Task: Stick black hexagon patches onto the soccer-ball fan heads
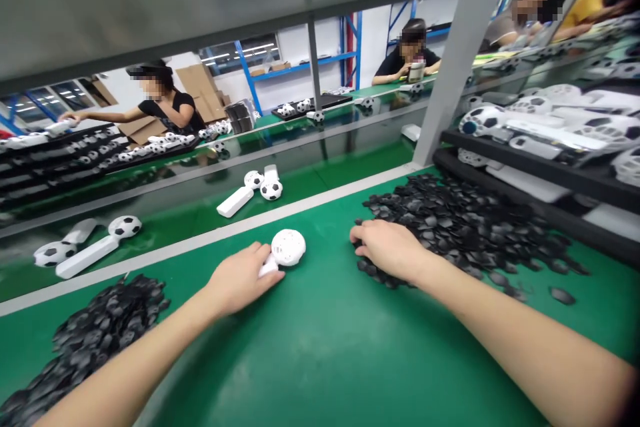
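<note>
My left hand (245, 277) is wrapped round the handle of a white handheld device, whose round ball-shaped head (289, 247) sticks out past my fingers. This head is plain white, without the black patches seen on others. At the left edge of a heap of small black plastic pieces (465, 220), my right hand (387, 247) has its fingers curled together. A dark piece shows between its fingertips, partly hidden. Another heap of black pieces (110, 313) lies on the green work surface (280, 360), beside my left forearm.
Football-patterned white devices (90, 255) lie on the green conveyor belt (185, 227) beyond a pale rail (320, 199). Stacked black trays (540, 153) of white parts stand at right, next to a metal post (457, 47). Several people sit across the line. A grey panel (200, 0) hangs overhead.
</note>
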Available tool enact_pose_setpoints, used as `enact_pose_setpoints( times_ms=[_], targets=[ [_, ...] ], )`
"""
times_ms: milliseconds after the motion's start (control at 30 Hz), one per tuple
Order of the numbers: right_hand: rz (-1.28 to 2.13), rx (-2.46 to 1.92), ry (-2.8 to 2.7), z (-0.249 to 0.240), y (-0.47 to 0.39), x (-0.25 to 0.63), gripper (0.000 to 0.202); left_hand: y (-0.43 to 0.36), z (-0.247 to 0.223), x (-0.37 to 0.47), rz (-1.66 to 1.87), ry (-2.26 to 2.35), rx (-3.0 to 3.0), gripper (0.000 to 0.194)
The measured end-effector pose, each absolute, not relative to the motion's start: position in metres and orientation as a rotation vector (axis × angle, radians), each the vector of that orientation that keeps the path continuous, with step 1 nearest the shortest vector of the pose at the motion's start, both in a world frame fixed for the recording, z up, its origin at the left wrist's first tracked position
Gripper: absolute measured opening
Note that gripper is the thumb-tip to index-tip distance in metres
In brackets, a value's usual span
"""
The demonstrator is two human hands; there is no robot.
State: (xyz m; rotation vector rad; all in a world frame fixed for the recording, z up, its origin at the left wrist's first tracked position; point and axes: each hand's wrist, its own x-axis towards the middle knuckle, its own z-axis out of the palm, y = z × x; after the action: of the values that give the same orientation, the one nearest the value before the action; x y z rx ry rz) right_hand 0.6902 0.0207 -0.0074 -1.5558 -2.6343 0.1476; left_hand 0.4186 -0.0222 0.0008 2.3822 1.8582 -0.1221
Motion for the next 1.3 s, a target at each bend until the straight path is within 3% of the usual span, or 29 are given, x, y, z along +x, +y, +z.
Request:
enact_pose_setpoints(
  times_ms=[200, 533, 800, 1133, 1300],
  targets=[
    [0.191, -1.583, -2.66, -0.001, 0.019, 0.69, 0.008, -0.047, 0.0, 0.448, 0.172, 1.768, 2.214, 0.066],
    [0.308, -1.497, -2.605, -0.003, 0.018, 0.687, 0.012, -0.04, -0.005, 0.463, 0.204, 1.814, 2.098, 0.066],
    [0.572, -0.793, -2.412, 0.002, 0.003, 0.673, 0.014, -0.049, -0.01, 0.465, 0.364, 1.689, 2.072, 0.067],
    [0.005, -0.401, -2.595, -0.011, -0.017, 0.654, 0.023, -0.048, -0.016, 0.464, 0.4, 1.649, 2.082, 0.07],
    [0.122, -0.358, -2.527, -0.021, -0.017, 0.645, 0.022, -0.049, -0.015, 0.466, 0.421, 1.656, 2.088, 0.073]
  ],
)
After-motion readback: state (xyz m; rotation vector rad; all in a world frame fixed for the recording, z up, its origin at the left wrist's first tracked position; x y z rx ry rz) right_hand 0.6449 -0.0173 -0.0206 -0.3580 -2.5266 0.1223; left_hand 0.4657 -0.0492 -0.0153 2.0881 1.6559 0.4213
